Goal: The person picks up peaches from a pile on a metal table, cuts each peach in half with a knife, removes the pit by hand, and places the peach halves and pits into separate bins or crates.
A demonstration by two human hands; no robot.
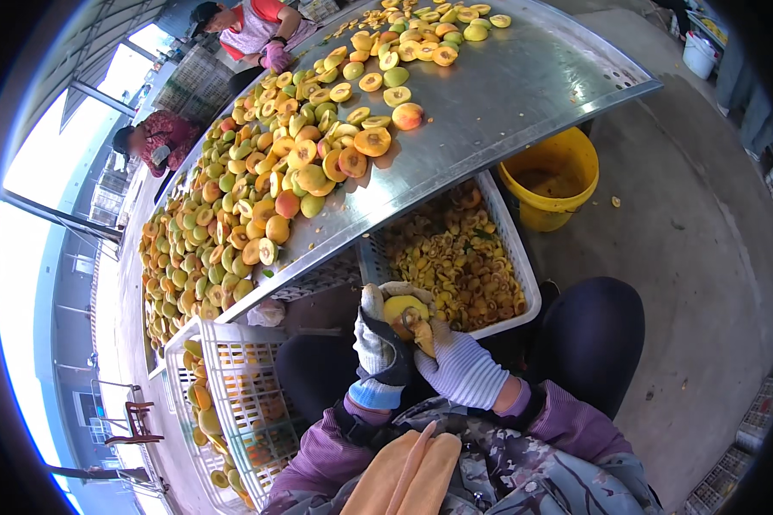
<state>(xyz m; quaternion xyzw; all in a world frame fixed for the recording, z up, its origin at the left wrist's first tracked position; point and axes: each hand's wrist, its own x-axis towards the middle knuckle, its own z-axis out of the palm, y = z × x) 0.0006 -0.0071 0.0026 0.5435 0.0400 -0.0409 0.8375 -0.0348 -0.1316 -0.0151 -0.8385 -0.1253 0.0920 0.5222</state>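
My left hand (378,343), in a white knit glove with a dark patch, is closed around a halved yellow peach (401,307). My right hand (462,365), in a striped white glove, grips a small pitting tool with a tan handle (423,336). The tool's end is at the peach's brownish cut face; its exact shape is hard to make out. Both hands meet above my lap, by the near edge of a white crate (524,279) full of brown and yellow pits and scraps. Many halved peaches (232,206) are heaped on the metal table (524,94) ahead.
A white slatted basket (245,360) with peach halves stands at my left knee. A yellow bucket (558,184) sits right of the crate, beneath the table's corner. Two other people work along the table's far left side, one wearing a pink glove (276,57).
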